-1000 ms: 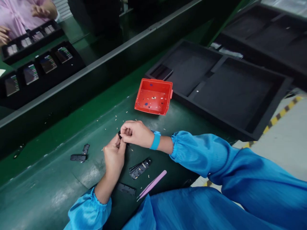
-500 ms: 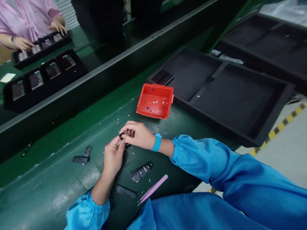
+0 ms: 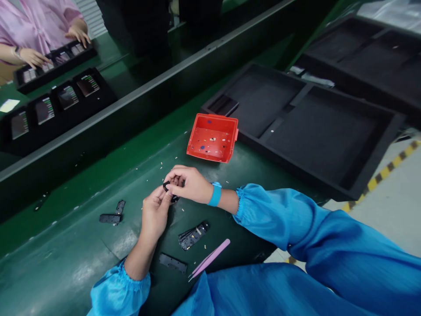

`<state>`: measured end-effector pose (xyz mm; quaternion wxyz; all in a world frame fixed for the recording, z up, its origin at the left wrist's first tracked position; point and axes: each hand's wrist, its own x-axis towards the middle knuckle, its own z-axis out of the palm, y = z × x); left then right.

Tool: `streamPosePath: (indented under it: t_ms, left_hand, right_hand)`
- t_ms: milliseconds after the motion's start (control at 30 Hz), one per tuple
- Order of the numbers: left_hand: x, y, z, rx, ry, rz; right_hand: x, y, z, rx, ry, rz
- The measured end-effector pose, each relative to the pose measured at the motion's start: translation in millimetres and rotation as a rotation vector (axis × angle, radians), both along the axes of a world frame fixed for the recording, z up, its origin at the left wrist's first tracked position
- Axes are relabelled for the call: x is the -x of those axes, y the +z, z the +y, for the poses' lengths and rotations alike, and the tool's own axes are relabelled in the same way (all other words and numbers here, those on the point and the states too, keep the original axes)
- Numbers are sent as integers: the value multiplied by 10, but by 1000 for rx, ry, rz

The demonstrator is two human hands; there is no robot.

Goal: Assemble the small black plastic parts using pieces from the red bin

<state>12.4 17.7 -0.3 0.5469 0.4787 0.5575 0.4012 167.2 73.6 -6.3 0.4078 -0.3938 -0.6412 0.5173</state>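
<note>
Nearby, red bin [image 3: 230,142] holds small scattered bits [image 3: 213,140].

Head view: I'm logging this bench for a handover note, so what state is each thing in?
Left hand: pinching the small black part.
Right hand: pinching it too.
Small black part: held off the mat.
Red bin: open, scattered bits inside.
Pink tweezers: lying flat, untouched.
Foam tray: nearly bare.

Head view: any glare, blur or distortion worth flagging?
Head view: soft sheen patches on the green bench; wide-angle bending of the black foam tray edges; the small black part between left hand and right hand too small to resolve.
</note>
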Motion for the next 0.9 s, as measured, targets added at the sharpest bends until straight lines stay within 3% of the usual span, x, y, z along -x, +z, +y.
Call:
streamPosePath:
  t_ms: [233, 433, 567, 633, 767, 833, 900]
  left_hand:
    - [-1, 0, 2, 1, -3, 32]
    - [-17, 79, -37, -112, -16, 310]
    - [-13, 42, -57, -155, -32, 335]
    - [-20, 28, -63, -157, -2, 251]
    - [-69, 101, -147, -114, 227, 3]
    - [-86, 188, -258, -93, 258, -36]
    - [-70, 300, -405, -87, 197, 29]
  right_hand:
    - [-4, 2, 18, 40, 28, 45]
    - [-3, -29, 29, 52, 58, 92]
    - [-10, -8, 63, 29, 125, 35]
    - [-35, 52, 53, -41, 142, -8]
    - [-124, 241, -168, -354, -27, -196]
    - [-184, 319, -368, -553, 26, -340]
    - [-260, 366, -563, -673, 110, -450]
